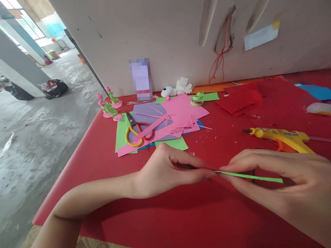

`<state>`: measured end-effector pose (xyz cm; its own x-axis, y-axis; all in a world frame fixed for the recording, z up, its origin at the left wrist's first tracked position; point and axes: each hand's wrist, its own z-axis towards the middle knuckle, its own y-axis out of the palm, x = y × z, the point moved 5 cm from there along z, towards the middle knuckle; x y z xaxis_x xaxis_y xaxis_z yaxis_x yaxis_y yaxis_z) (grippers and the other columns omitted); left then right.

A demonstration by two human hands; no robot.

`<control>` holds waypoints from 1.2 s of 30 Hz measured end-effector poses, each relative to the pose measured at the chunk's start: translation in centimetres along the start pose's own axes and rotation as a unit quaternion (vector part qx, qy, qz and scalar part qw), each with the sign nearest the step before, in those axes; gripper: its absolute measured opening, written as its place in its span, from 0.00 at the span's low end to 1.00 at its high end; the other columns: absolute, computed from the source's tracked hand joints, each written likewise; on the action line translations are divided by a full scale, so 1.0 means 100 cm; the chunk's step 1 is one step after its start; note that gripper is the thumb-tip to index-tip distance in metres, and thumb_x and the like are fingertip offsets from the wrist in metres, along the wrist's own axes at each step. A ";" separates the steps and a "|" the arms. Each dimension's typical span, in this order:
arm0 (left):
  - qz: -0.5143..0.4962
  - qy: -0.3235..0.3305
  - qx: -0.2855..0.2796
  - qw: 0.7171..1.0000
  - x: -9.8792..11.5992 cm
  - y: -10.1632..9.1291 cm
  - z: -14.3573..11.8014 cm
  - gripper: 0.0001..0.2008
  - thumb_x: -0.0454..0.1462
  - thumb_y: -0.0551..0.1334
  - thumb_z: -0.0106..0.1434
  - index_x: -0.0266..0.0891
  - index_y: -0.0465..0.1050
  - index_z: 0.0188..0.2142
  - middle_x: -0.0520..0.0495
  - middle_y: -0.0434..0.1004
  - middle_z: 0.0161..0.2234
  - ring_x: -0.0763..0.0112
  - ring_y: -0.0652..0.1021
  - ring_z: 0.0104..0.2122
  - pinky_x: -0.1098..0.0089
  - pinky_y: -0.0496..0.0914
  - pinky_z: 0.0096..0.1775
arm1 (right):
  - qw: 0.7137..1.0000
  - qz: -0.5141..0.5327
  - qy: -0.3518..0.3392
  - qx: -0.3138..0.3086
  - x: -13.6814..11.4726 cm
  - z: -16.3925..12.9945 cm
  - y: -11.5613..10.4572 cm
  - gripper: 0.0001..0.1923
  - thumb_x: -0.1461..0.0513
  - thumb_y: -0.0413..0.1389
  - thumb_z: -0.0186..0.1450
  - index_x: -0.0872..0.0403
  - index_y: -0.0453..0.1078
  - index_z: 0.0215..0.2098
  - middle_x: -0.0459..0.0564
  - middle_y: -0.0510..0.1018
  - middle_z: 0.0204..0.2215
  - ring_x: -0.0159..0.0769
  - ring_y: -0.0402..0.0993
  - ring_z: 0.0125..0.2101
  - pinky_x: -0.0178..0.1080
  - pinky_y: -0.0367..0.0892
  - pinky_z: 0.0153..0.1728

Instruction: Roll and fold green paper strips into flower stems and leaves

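A narrow green paper strip (251, 176) is pinched at its left end between my two hands, above the red tabletop (162, 217). My left hand (172, 167) closes thumb and forefinger on the tip of the strip. Right beside those fingertips, my right hand (286, 183) pinches the strip, and its free end points right under the palm. Beyond my hands lie scissors (134, 132) with red and yellow handles, on green, purple and pink paper sheets (183, 109). A yellow glue gun (282, 134) rests behind my right hand.
Several small pink paper flowers (108, 105) on green stems stand at the back left edge. A coiled green strip (198, 99) lies on the papers. A phone-like panel (141, 79) leans on the back wall. A white bottle (328, 109) lies far right.
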<state>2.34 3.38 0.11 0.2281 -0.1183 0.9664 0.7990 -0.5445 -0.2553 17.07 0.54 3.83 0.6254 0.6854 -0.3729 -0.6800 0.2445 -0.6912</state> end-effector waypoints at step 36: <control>0.142 0.226 0.041 0.963 0.023 0.000 -0.012 0.06 0.31 0.62 0.58 0.34 0.79 0.33 0.45 0.82 0.34 0.71 0.82 0.35 0.76 0.78 0.39 | 0.997 0.000 -0.024 0.069 -0.003 -0.016 0.009 0.06 0.67 0.55 0.61 0.48 0.66 0.32 0.39 0.77 0.26 0.26 0.74 0.24 0.31 0.68 0.25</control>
<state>2.20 2.14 2.37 0.1940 -0.6118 0.7669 0.7851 -0.3718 -0.4953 16.94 -0.53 2.35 0.6090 0.7169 -0.3393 -0.7279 0.3352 -0.5982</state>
